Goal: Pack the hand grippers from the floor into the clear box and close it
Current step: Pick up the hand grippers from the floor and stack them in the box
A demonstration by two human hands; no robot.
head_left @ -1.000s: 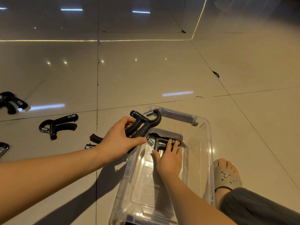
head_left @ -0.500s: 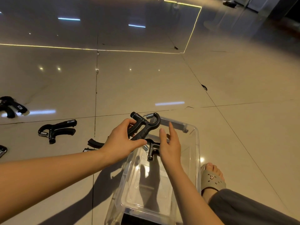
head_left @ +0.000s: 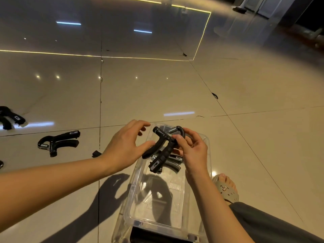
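Hand gripper (head_left: 163, 151), black plastic with a steel coil spring at its top, is hanging in the air over the far end of the clear plastic box (head_left: 135, 186), in the lower centre of the frame. The right hand (head_left: 194, 151) is pinching it by the looped top beside the spring, thumb and forefinger curled round the loop, so that the two handles are pointing down and to the left. The left hand (head_left: 124, 146) is hovering just to the left with fingers spread and relaxed, gripping nothing; its thumb tip is lying just beside the curved handle, and whether it is touching cannot be told. Under the held one, a second black hand gripper (head_left: 176, 167) is lying on the bottom of the box at the far end. To the left, on the glossy beige tiled floor (head_left: 157, 88), a third black gripper (head_left: 56, 142) is lying flat, and a fourth (head_left: 8, 118) is showing at the left edge. At lower right, a foot in a beige sandal (head_left: 226, 192) is resting beside the box.
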